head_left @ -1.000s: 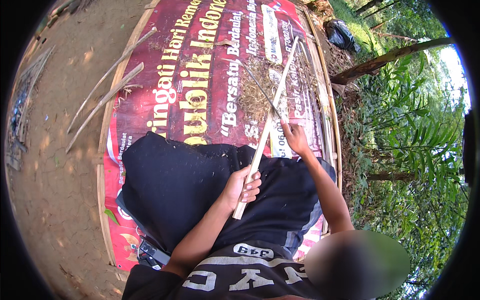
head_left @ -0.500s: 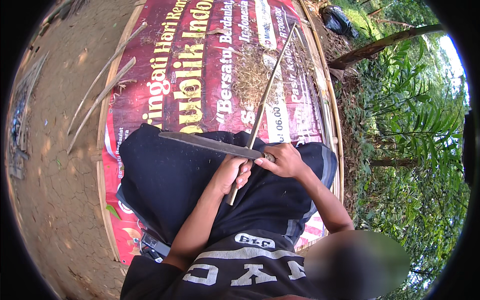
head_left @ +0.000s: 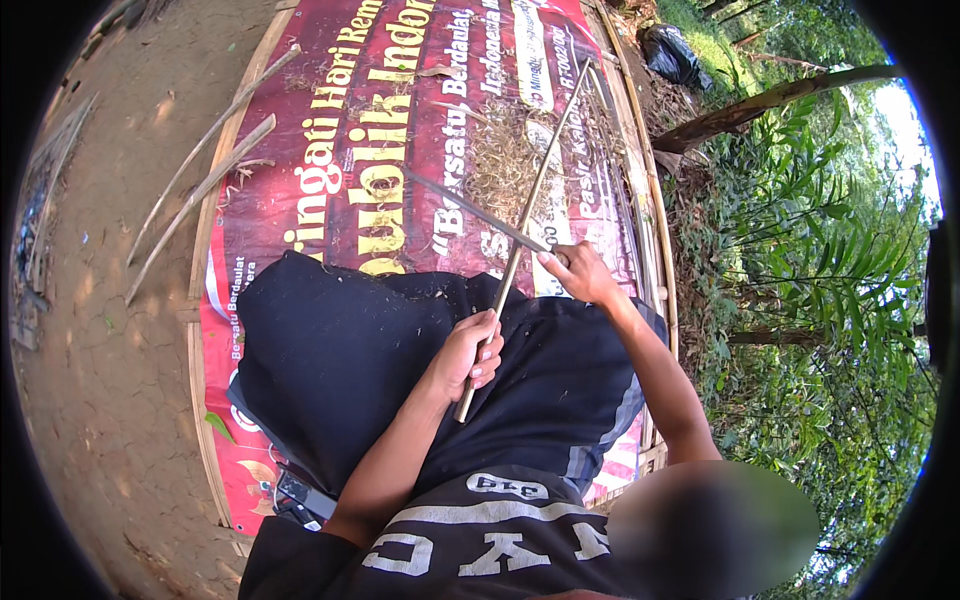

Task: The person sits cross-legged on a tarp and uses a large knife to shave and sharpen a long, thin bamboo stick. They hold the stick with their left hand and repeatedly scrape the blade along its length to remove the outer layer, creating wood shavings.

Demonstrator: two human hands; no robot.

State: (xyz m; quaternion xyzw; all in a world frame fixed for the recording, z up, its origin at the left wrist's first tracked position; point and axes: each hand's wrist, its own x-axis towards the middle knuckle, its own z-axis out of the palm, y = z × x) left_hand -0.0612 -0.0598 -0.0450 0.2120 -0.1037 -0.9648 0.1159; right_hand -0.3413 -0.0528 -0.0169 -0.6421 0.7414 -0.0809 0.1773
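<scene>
My left hand (head_left: 470, 352) is closed around the lower part of a long thin wooden stick (head_left: 508, 278), whose bottom end shows just below my fingers. The stick slants up and away to the right over my lap. In my right hand (head_left: 584, 272) is the handle of a machete (head_left: 470, 208), mostly hidden by my fingers. Its dark blade points to the far left and crosses the stick above my left hand, touching it or very close. The blade is seen nearly edge-on.
I sit on a red printed banner (head_left: 270, 190) spread over a bamboo-edged platform. Pale shavings (head_left: 505, 150) lie ahead. Two branches (head_left: 200, 195) lean at the left edge, beside bare soil. A black device (head_left: 305, 492) sits by my left hip. Right are plants and a black bag (head_left: 672, 55).
The machete has slid away from me along the stick, from beside my left hand to further up, its blade turned toward edge-on. My left hand keeps its grip on the stick, slightly lower.
</scene>
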